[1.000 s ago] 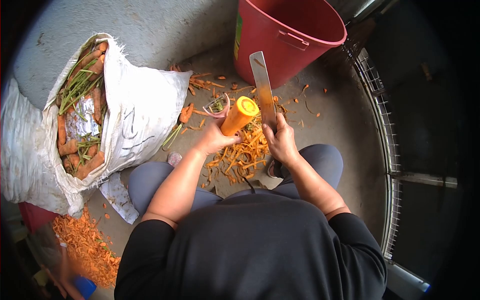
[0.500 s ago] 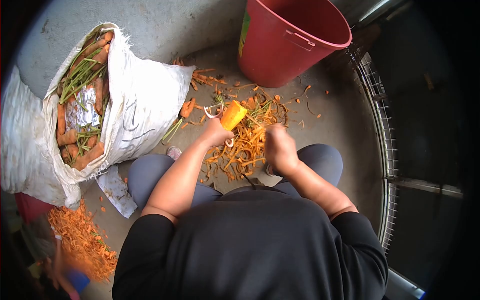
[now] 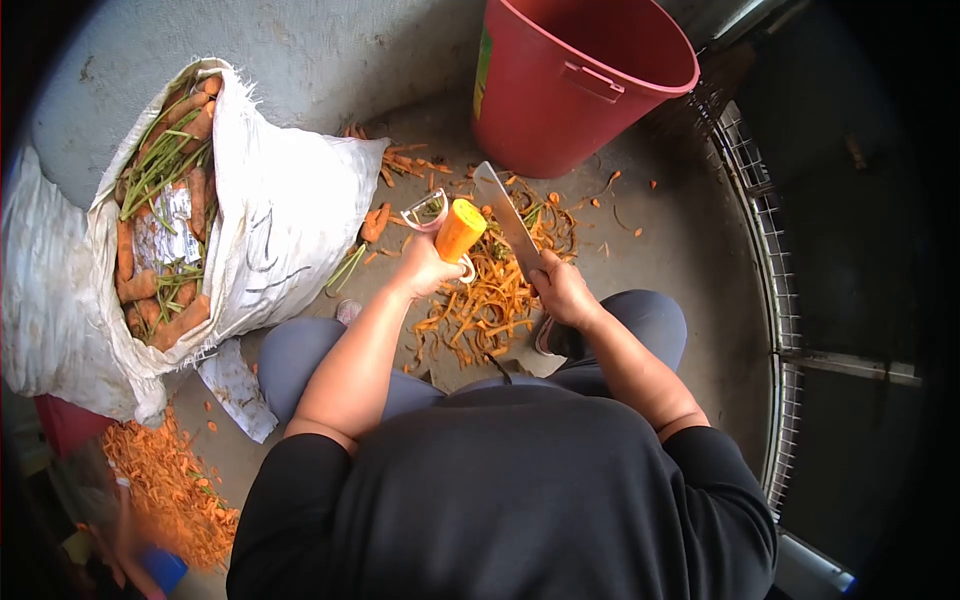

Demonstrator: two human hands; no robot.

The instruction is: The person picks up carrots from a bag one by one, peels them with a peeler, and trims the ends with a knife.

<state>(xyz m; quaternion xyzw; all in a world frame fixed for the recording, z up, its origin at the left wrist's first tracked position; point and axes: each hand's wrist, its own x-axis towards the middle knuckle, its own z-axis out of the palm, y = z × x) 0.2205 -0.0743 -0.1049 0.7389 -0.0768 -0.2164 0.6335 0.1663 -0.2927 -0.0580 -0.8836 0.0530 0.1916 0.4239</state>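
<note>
The left hand point(image 3: 424, 270) is closed around a peeled carrot point(image 3: 461, 230), its cut end tilted up, together with a peeler point(image 3: 431, 224). The right hand point(image 3: 566, 291) grips a knife point(image 3: 509, 219), the blade angled up beside the carrot, apart from it. Below both hands, peelings point(image 3: 487, 312) litter the floor point(image 3: 690, 240). Beyond stands a red bin point(image 3: 560, 115); to the left, a white sack point(image 3: 290, 205) holds unpeeled carrots point(image 3: 198, 128).
</note>
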